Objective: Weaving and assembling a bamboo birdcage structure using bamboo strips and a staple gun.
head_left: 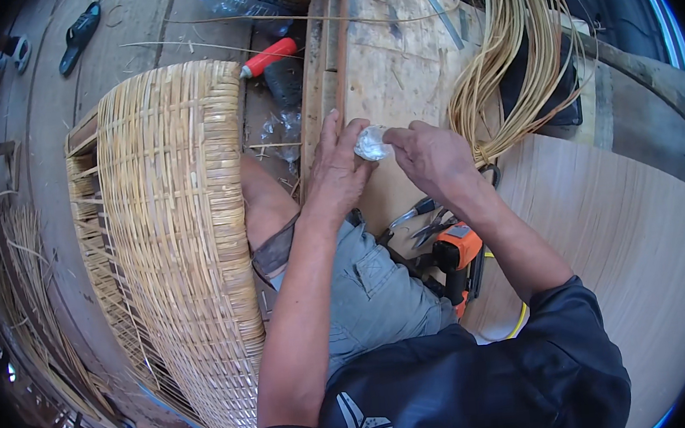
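Item: small crumpled clear plastic packet (370, 143). Location: held between your two hands, above the edge of the pale wooden board (395, 71) and just in front of your knee. Your left hand (338, 165) pinches its left side with thumb and fingertips closed on it; your right hand (428, 151) grips its right side, fingers curled in on the wrapper.

Progress, judged from this view: the packet looks gathered and bunched but not plainly torn open; nothing has come out of it that you can see. Opening it, or drawing something from it, appears to be what is left.

Item: woven rattan basket frame (178, 245), at your left. Weave covers most of the curved face; the far left side shows bare ribs, so that part seems unfinished.

Item: bundle of loose rattan strips (508, 61), looped over the board at your upper right, untouched.

Item: pliers (420, 211) and an orange-and-black power tool (457, 261), lying by your right thigh, both idle.

Item: red-handled tool (268, 57) and a clear plastic bottle (234, 2), beyond the basket.

Not made out: the packet's contents, which your fingers cover, possibly small fasteners, though that cannot be told. The lower basket rim blurs into the dark picture edge. The tool's working end is hidden behind your right forearm.
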`<state>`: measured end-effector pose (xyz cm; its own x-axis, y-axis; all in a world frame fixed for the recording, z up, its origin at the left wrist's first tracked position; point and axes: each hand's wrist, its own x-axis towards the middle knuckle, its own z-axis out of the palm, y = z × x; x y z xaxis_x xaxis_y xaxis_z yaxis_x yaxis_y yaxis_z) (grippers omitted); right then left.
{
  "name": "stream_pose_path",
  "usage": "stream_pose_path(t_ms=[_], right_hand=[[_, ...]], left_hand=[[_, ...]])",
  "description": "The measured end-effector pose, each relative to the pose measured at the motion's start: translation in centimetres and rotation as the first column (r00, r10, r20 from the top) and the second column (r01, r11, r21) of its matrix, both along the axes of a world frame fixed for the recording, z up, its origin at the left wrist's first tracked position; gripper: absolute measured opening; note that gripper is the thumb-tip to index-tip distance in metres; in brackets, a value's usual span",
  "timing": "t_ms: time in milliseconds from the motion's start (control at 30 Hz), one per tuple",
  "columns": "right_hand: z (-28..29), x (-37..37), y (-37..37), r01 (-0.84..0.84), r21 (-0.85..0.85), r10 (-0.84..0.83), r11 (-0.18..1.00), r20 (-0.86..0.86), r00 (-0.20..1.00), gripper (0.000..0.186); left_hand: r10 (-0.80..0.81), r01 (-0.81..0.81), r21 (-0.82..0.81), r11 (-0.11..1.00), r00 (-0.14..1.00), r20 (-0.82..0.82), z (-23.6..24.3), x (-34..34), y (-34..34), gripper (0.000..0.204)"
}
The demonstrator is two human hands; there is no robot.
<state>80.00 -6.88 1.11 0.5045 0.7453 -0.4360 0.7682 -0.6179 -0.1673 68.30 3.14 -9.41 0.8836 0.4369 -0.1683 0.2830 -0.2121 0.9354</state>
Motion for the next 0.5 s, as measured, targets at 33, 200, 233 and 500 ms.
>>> stream_pose_path(t_ms=[33, 200, 233, 500], right_hand=[[-0.04, 0.07, 0.05, 0.001, 0.058, -0.001, 0.998, 0.009, 1.000, 0.021], [-0.66, 0.17, 0.00, -0.110, -0.029, 0.110, 0.994, 0.021, 0.994, 0.020], [-0.64, 0.21, -0.20, -0.119, -0.103, 0.120, 0.988, 0.004, 0.993, 0.020], [-0.29, 0.69, -0.58, -0.084, -0.011, 0.084, 0.996, -0.012, 0.996, 0.023]], left_hand=[[-0.010, 0.010, -0.009, 1.000, 1.000, -0.013, -0.01, 0.00, 0.06, 0.062], [-0.017, 0.017, -0.023, 1.000, 1.000, -0.002, 0.17, 0.01, 0.12, 0.060], [-0.015, 0.015, -0.028, 1.000, 1.000, -0.007, 0.20, -0.02, 0.08, 0.060], [-0.029, 0.028, -0.038, 0.999, 0.999, -0.031, 0.05, -0.01, 0.03, 0.061]])
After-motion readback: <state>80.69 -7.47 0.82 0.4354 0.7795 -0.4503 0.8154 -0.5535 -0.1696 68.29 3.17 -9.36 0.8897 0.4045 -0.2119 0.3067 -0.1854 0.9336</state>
